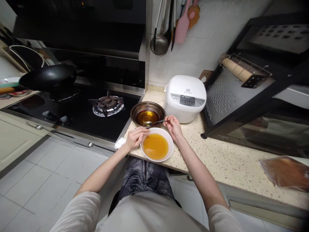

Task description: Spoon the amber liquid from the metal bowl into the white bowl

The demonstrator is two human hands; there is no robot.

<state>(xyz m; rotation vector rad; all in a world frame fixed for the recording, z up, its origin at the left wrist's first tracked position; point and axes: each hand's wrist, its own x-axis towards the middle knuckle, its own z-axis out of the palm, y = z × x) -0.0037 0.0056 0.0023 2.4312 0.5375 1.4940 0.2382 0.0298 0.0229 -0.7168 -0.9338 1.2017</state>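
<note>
Two bowls sit on the worktop (217,154) edge: white bowl (156,144) of orange liquid in front, metal bowl (147,113) of darker liquid just behind, touching or nearly so. Right hand (173,127) grip pinches a spoon (154,122) handle; spoon tip lies in the metal bowl. Left hand (135,138) grip curled on the white bowl's left rim, fingers pressed together; can't tell if it holds anything. Rice cooker (185,97) just right of the metal bowl, close behind the right hand. Hob (79,112) to the left, burner (107,105) near the bowls, black pan (49,76) further left. Ladle (159,43) and pink spatula (182,25) hang on the wall above. Black rack (241,87) on the right; brown packet (286,172) far right, well apart.
</note>
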